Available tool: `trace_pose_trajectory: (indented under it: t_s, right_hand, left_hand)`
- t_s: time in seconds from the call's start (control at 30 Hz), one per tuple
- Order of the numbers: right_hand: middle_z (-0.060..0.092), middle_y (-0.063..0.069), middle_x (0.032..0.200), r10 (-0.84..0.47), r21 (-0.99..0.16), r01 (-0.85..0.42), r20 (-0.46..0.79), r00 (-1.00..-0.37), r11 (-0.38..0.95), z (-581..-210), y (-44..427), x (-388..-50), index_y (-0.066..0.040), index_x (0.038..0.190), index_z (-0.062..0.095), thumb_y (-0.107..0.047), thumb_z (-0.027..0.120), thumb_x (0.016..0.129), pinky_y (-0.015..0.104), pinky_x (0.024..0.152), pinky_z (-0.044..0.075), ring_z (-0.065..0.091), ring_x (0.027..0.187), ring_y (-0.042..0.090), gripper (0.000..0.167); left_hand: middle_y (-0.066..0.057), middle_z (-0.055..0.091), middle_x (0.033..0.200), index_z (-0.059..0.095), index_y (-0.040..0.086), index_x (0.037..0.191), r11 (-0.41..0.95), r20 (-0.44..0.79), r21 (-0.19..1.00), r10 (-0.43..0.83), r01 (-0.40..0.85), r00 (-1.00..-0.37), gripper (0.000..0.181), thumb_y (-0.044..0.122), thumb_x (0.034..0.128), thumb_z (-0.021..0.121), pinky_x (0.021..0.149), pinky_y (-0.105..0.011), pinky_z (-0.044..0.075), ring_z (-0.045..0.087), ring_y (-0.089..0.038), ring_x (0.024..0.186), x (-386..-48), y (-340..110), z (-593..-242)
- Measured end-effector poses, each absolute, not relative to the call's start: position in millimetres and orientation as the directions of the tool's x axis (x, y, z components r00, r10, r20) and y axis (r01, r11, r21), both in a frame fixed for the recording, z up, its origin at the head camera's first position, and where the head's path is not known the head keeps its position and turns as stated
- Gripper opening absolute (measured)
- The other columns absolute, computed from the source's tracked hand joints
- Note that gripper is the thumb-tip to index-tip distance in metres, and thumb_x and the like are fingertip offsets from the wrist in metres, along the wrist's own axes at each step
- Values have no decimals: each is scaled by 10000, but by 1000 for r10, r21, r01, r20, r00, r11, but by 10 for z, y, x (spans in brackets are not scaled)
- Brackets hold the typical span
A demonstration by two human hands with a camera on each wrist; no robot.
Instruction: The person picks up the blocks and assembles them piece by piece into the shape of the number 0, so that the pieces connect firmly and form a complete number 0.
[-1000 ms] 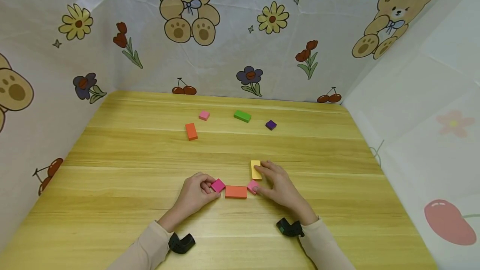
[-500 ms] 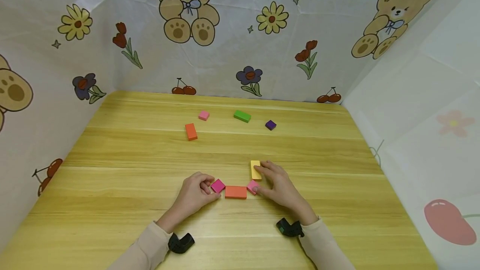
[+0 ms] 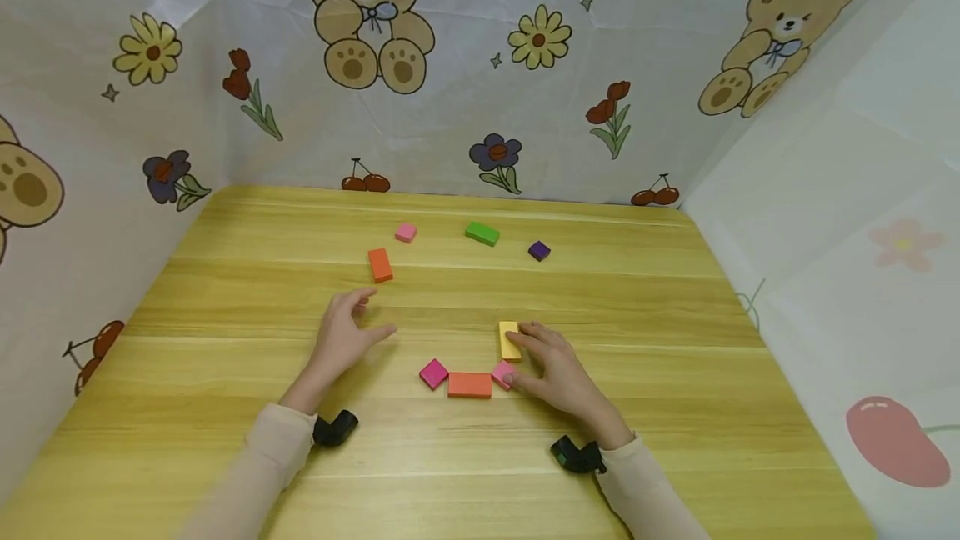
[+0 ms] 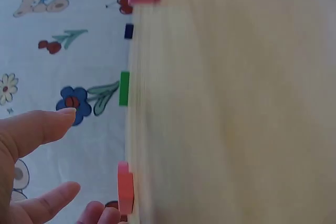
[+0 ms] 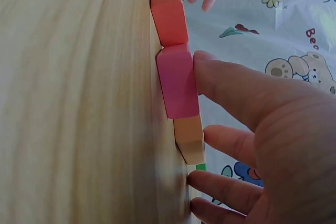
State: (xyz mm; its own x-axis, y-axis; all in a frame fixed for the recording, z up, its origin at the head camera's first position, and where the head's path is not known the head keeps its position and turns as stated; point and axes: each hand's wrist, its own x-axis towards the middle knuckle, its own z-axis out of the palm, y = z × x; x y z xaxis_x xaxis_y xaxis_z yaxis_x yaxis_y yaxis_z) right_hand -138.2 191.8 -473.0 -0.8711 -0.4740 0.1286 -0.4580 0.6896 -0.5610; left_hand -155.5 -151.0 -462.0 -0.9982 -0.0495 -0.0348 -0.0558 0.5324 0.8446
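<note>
Toward the table's [image 3: 652, 290] near edge, a yellow block [image 3: 509, 349] is touched by an uncurled right hand [image 3: 558, 369]; left hand [image 3: 341, 338] spread, empty.

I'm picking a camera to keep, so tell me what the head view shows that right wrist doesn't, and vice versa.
Head only: purple block, magenta block, far pink block, far orange block.
Right wrist only: lettering on the cloth.
Both: left hand, right hand, yellow block, green block, near pink block, near orange block.
</note>
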Motion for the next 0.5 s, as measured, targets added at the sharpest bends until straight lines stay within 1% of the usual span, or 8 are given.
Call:
trace_pose_trajectory:
  t_s: [0.1, 0.2, 0.33, 0.5]
  right_hand:
    - [479, 205, 1456, -475, -557, -460, 131, -870, 691, -4733, 1917, -1381, -79, 1371, 574, -288, 767, 847, 654, 1116, 249, 355, 1405, 416, 596]
    - [481, 207, 1453, -471, -560, -458, 132, -872, 691, -4730, 1918, -1375, -76, 1368, 576, -282, 771, 843, 654, 1116, 249, 359, 1403, 417, 597]
    - [483, 203, 1452, -468, -559, -458, 137, -873, 691, -4729, 1917, -1375, -79, 1368, 577, -283, 772, 841, 648, 1115, 259, 362, 1401, 414, 598]
    - [478, 198, 1459, -464, -561, -451, 131, -876, 694, -4724, 1914, -1376, -84, 1372, 575, -289, 776, 838, 637, 1124, 255, 357, 1406, 407, 606]
  left_hand:
    - [-240, 378, 1399, 399, 46, 1473, 538, -70, 838, -71, -97, -995, 741, 200, 847, 765, 997, -546, 415, 410, -406, 1264, -1780, -1676, -4611]
    - [-250, 285, 1486, 334, 54, 1509, 497, -76, 863, -48, -90, -996, 788, 175, 856, 758, 1032, -560, 396, 358, -422, 1320, -2004, -1805, -4643]
    - [-252, 200, 1536, 270, 68, 1541, 421, -87, 904, 2, -78, -996, 851, 133, 850, 762, 1078, -558, 365, 305, -428, 1366, -2263, -1923, -4706]
    - [-239, 136, 1572, 209, 99, 1565, 387, -136, 915, 39, -110, -990, 913, 133, 844, 769, 1098, -548, 357, 284, -417, 1396, -2466, -1970, -4744]
